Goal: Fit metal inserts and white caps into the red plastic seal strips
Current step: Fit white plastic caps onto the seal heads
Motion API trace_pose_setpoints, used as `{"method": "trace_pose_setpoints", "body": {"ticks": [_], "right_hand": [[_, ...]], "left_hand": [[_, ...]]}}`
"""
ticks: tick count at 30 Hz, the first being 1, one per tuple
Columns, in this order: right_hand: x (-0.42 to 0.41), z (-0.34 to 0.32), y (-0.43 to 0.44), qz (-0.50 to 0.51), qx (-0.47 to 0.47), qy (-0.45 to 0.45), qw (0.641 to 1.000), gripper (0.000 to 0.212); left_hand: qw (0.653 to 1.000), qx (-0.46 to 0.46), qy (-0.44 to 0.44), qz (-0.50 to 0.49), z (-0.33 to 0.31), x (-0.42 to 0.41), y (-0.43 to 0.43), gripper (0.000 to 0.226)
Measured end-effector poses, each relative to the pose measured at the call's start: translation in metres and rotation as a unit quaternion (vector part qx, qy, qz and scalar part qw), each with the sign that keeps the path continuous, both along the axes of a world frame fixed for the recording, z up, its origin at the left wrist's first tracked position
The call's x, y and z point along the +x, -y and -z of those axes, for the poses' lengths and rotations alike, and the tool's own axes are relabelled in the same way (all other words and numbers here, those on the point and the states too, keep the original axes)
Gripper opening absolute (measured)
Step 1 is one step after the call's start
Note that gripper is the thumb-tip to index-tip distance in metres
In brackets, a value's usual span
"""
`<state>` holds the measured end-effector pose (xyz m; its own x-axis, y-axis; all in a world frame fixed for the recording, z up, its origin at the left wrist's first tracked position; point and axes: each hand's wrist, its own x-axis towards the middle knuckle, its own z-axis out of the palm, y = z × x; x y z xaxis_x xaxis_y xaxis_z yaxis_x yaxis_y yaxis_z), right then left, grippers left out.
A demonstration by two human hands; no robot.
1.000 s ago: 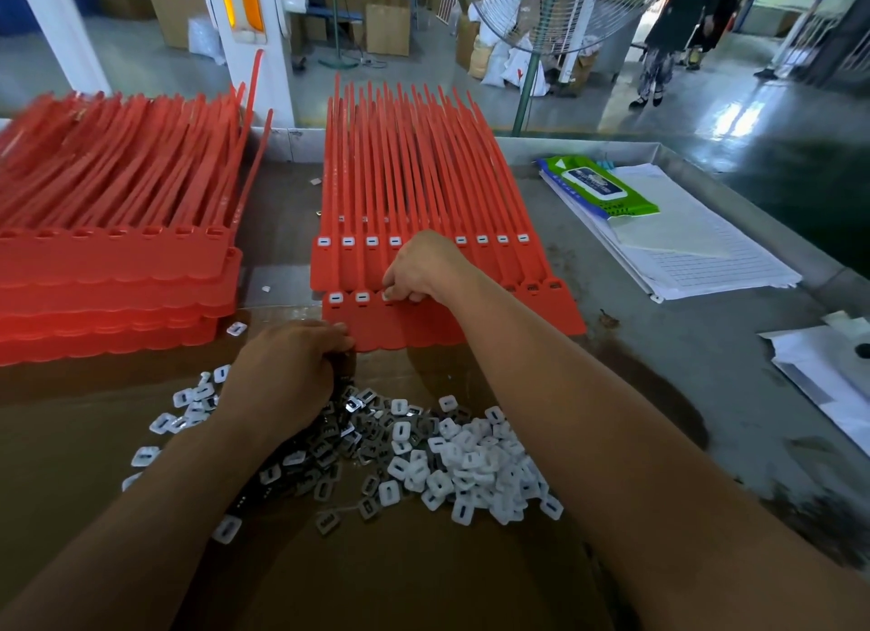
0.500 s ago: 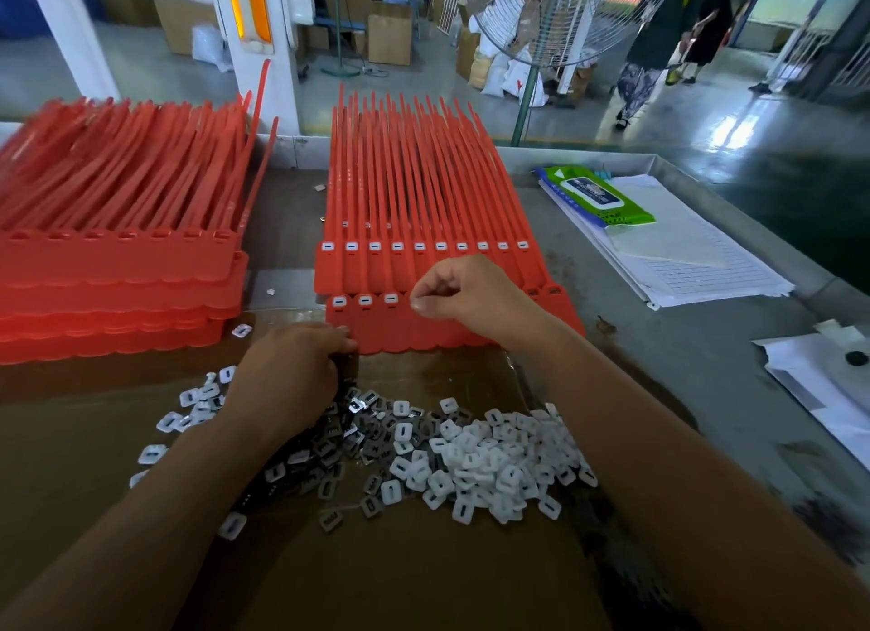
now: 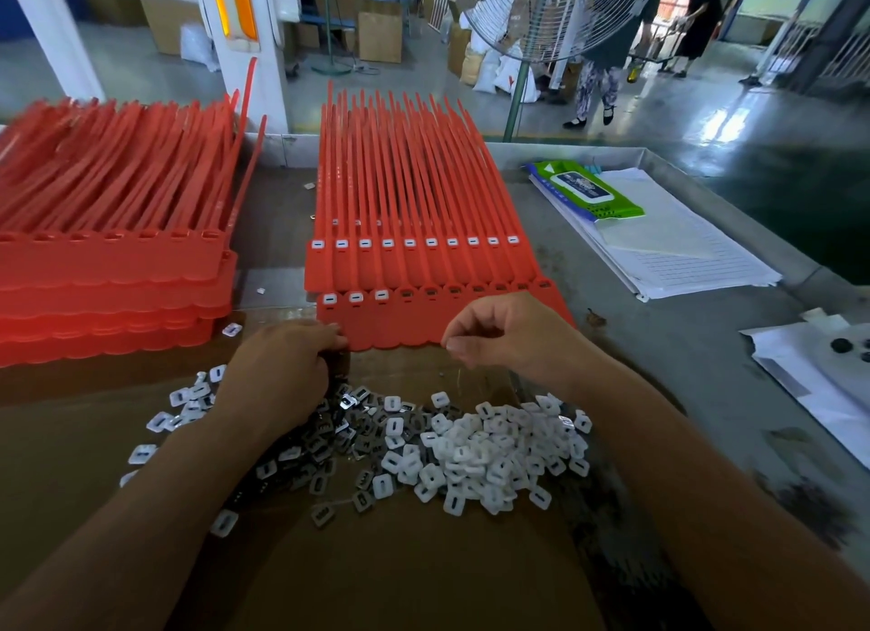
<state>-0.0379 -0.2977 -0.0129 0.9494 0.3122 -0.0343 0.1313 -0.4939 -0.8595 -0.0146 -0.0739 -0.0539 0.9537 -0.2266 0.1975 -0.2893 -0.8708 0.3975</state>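
A front sheet of red seal strips (image 3: 423, 322) lies against a taller strip stack (image 3: 409, 183). Its row of sockets has three white caps (image 3: 355, 296) fitted at the left; the sockets to their right show no white cap. The rear row is capped all along. My right hand (image 3: 508, 338) hovers over the sheet's near edge, thumb against curled fingers, nothing visible in it. My left hand (image 3: 282, 371) curls down into dark metal inserts (image 3: 329, 437), knuckles touching the sheet; its fingertips are hidden. A pile of loose white caps (image 3: 494, 447) lies below my right hand.
Another red strip stack (image 3: 108, 272) fills the left. Brown cardboard (image 3: 400, 560) underlies the parts. A green wipes pack (image 3: 593, 190) on lined paper (image 3: 682, 254) sits at the right, more white sheets (image 3: 809, 371) nearer. A fan pole (image 3: 515, 98) and people stand beyond the table.
My right hand left the socket row and drew back toward me, off the third fitted cap. The left hand stayed on the inserts.
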Motion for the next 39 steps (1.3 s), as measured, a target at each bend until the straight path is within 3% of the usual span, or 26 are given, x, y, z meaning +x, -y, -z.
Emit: {"method": "trace_pose_setpoints", "body": {"ticks": [6,10,21,31,39], "right_hand": [[-0.005,0.01,0.006,-0.002,-0.142,0.041,0.989,0.017],[-0.011,0.015,0.01,-0.031,-0.156,0.011,0.987,0.007],[-0.016,0.01,0.014,-0.055,-0.233,-0.003,0.971,0.022],[-0.007,0.002,0.012,0.015,-0.128,0.053,0.99,0.012],[0.01,0.005,0.0,0.085,-0.043,0.027,0.995,0.014]], "left_hand": [[1.0,-0.002,-0.001,0.0,0.0,0.0,0.0,0.042],[1.0,-0.001,-0.003,0.001,0.001,0.001,0.0,0.041],[1.0,0.002,0.004,0.003,0.001,0.002,0.001,0.041],[1.0,0.005,0.008,0.005,0.001,0.002,0.0,0.041],[1.0,0.0,0.003,0.001,0.0,0.002,0.001,0.042]]}}
